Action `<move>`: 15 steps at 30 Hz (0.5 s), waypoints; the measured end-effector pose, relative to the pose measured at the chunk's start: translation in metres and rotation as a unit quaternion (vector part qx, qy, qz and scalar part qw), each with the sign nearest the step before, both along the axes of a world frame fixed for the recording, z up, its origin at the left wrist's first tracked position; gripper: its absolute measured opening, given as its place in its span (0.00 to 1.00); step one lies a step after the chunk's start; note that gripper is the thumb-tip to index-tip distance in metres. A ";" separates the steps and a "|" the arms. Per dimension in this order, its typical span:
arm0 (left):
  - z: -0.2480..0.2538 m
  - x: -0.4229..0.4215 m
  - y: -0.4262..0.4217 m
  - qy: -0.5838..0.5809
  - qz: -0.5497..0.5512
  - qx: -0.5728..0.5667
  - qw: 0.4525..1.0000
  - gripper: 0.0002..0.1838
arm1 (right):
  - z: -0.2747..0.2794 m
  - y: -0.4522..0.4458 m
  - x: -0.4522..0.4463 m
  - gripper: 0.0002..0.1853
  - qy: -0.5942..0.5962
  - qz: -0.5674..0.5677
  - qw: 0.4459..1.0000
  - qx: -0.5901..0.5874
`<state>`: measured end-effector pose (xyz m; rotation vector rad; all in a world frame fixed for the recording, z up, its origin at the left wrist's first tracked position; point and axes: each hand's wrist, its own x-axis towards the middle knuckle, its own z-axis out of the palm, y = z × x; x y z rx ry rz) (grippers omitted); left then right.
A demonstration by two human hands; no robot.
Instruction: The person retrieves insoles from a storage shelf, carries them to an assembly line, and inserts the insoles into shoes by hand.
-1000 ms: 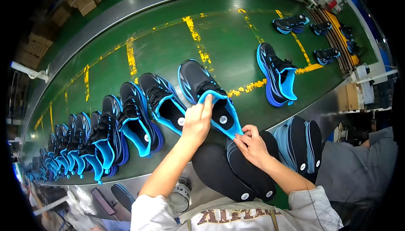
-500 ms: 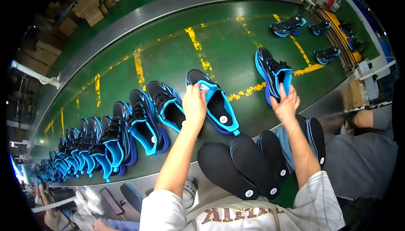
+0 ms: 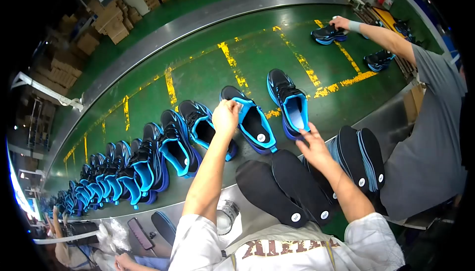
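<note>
My left hand [image 3: 226, 117] is closed on the tongue of a black and blue shoe [image 3: 255, 125], whose insole carries a white round sticker. My right hand [image 3: 314, 145] has its fingers apart at the heel of another black and blue shoe [image 3: 291, 104], with a pale inside. Left of my left hand stands a shoe [image 3: 204, 128], next to a long row of similar shoes [image 3: 148, 159]. Black insoles [image 3: 269, 189] with white stickers lie in front of me, and stacked insoles [image 3: 349, 152] lie below my right forearm.
A co-worker in grey reaches from the right, a hand [image 3: 339, 22] on a far shoe [image 3: 327, 34]. Another shoe [image 3: 379, 60] stands nearby. At the near edge are a roll of tape [image 3: 226, 216] and a phone-like object [image 3: 141, 233]. Other people's hands show at lower left.
The right-hand shoe has moved left, close beside the one at my left hand. My right hand has left the first shoe for this one. The co-worker's arm has come in at right.
</note>
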<state>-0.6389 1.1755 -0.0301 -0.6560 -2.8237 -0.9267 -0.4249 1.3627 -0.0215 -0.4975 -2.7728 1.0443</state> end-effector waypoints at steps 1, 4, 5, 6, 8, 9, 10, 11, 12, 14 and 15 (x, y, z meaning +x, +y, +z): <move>0.001 0.004 -0.002 0.023 -0.032 -0.008 0.999 0.11 | 0.007 -0.005 0.013 0.22 0.026 0.011 1.000 0.010; 0.008 0.015 -0.006 -0.100 -0.110 0.063 0.987 0.10 | 0.027 -0.021 0.058 0.20 0.053 0.025 0.997 0.042; 0.009 0.017 -0.007 -0.204 -0.125 0.153 0.959 0.10 | 0.026 -0.025 0.076 0.20 0.034 0.033 0.997 0.055; 0.010 0.020 -0.007 -0.305 -0.138 0.241 0.911 0.10 | 0.026 -0.029 0.094 0.21 0.016 0.041 0.996 0.082; 0.039 0.028 -0.010 -0.446 -0.073 0.339 0.825 0.09 | 0.024 -0.038 0.129 0.28 -0.082 0.034 0.994 0.061; 0.041 0.026 -0.015 -0.468 -0.065 0.420 0.775 0.09 | 0.030 -0.042 0.141 0.31 -0.128 0.015 0.992 0.010; 0.043 0.025 -0.018 -0.485 -0.056 0.497 0.717 0.10 | 0.034 -0.047 0.149 0.35 -0.172 -0.003 0.984 -0.043; 0.051 0.026 -0.016 -0.489 -0.045 0.548 0.677 0.10 | 0.036 -0.050 0.156 0.36 -0.169 -0.003 0.986 -0.010; 0.064 0.028 -0.011 -0.485 -0.027 0.579 0.655 0.08 | 0.037 -0.054 0.162 0.37 -0.167 -0.002 0.986 0.021; 0.068 0.026 -0.002 -0.506 -0.040 0.612 0.607 0.05 | 0.035 -0.057 0.167 0.38 -0.159 -0.006 0.986 0.057; 0.069 0.024 0.003 -0.515 -0.059 0.612 0.598 0.05 | 0.033 -0.057 0.167 0.38 -0.154 -0.010 0.986 0.062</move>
